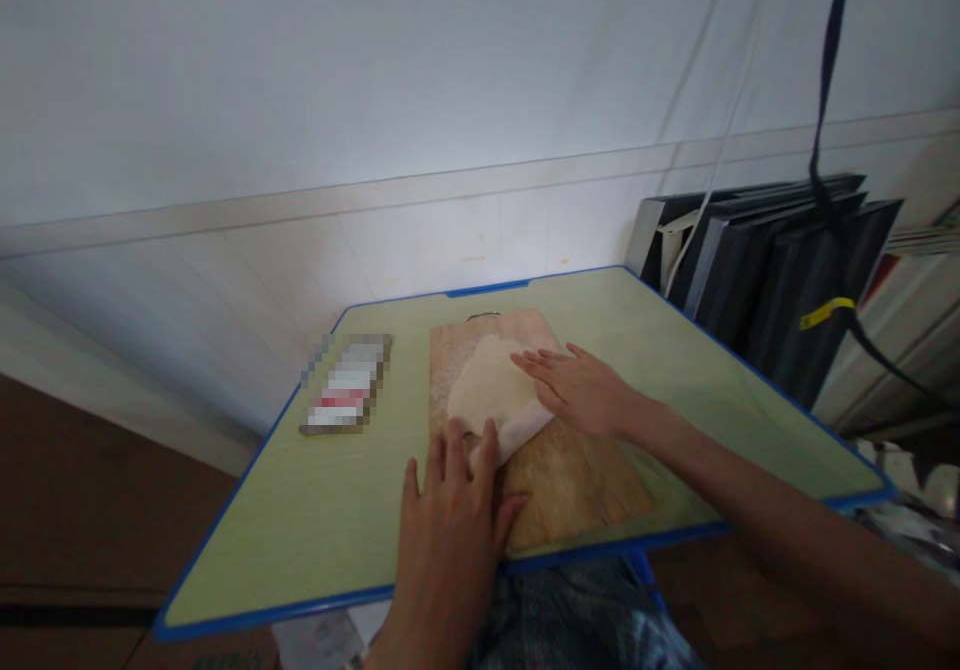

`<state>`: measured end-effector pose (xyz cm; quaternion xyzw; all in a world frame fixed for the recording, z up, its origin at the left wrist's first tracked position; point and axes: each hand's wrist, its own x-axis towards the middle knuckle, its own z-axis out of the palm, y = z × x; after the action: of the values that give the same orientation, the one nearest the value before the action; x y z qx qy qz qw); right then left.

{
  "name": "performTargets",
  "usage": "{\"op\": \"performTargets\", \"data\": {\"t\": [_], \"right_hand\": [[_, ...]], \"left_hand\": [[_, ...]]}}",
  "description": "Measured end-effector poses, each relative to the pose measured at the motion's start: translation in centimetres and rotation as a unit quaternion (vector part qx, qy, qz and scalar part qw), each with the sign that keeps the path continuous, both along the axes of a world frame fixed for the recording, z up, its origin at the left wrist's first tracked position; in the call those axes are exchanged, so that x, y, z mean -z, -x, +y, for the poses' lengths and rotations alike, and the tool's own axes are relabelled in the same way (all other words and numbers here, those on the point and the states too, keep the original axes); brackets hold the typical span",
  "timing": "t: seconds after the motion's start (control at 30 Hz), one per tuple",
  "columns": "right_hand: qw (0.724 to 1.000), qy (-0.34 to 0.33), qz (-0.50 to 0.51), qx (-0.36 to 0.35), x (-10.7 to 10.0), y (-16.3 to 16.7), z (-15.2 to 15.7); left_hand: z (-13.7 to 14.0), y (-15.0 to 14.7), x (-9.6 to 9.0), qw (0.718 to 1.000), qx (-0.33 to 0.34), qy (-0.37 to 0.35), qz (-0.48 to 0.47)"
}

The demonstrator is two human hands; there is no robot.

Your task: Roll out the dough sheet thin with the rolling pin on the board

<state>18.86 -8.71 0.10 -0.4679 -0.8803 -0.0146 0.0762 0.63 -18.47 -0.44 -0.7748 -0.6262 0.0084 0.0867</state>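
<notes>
A flat sheet of pale dough (491, 378) lies on a wooden cutting board (589, 480), its near edge folded into a thick roll. My left hand (452, 495) rests at the near left end of that roll, fingers stretched and spread, fingertips touching the dough. Across the dough's right side lies my right hand (576, 386), flat with its fingers extended toward the left. Neither hand is closed around anything. The dough under my palms and fingertips is hidden. White flour dusts the board along the left of the sheet.
The board sits on a pale green table (300, 530) with a blue rim. To the left lies a blurred-out flat object (346, 385). Dark flat panels (780, 270) lean against the white wall at right, and a black strap (825, 100) hangs in front of them.
</notes>
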Motion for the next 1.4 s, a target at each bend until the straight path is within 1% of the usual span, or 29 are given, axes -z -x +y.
{"op": "performTargets", "data": {"t": [0.07, 0.13, 0.23, 0.4, 0.47, 0.57, 0.67, 0.8, 0.93, 1.03, 1.13, 1.3, 1.4], "right_hand": [[1.0, -0.002, 0.008, 0.01, 0.1, -0.4, -0.7], [1.0, -0.006, 0.003, 0.006, 0.1, -0.1, -0.3], [1.0, 0.011, -0.018, -0.002, -0.1, 1.5, 2.1], [0.997, 0.078, -0.016, 0.006, -0.6, 4.3, 6.1], [0.996, 0.09, -0.009, 0.01, -0.5, 5.0, 6.9], [0.996, 0.083, -0.017, 0.005, -0.3, 5.3, 7.3], [0.995, 0.087, -0.046, -0.001, -0.4, 4.9, 6.6], [0.993, 0.092, -0.069, 0.0, -0.6, 3.2, 3.8], [0.999, 0.034, -0.034, -0.008, 0.1, 1.3, 0.3], [1.0, 0.002, -0.013, 0.007, 0.7, 0.8, -0.8], [1.0, -0.009, -0.009, 0.013, 0.6, 1.4, 0.4], [1.0, 0.009, -0.001, -0.005, -0.3, 3.6, 4.5], [0.999, 0.02, 0.029, -0.006, -0.6, 4.7, 5.9]], "left_hand": [[-0.2, -0.3, 0.2, 1.0, -0.007, -0.025, 0.013], [-0.2, -0.4, 0.3, 1.0, -0.006, -0.028, 0.011], [0.2, 0.0, 0.4, 1.0, -0.009, -0.011, -0.012], [1.0, 1.2, 0.2, 0.998, 0.004, 0.015, -0.057], [1.2, 1.6, 0.1, 0.998, 0.009, 0.018, -0.065], [1.3, 1.8, 0.1, 0.998, 0.012, 0.014, -0.067], [1.2, 1.9, 0.1, 0.998, 0.026, 0.002, -0.06], [0.9, 1.8, 0.5, 0.997, 0.051, -0.031, -0.043], [0.5, 1.4, 1.1, 0.993, 0.06, -0.097, -0.017], [0.3, 1.2, 1.5, 0.989, 0.062, -0.133, 0.0], [0.5, 1.2, 1.4, 0.99, 0.058, -0.127, 0.0], [1.0, 1.5, 1.0, 0.995, 0.043, -0.086, -0.013], [1.4, 1.7, 0.6, 0.997, 0.032, -0.071, -0.021]]}}
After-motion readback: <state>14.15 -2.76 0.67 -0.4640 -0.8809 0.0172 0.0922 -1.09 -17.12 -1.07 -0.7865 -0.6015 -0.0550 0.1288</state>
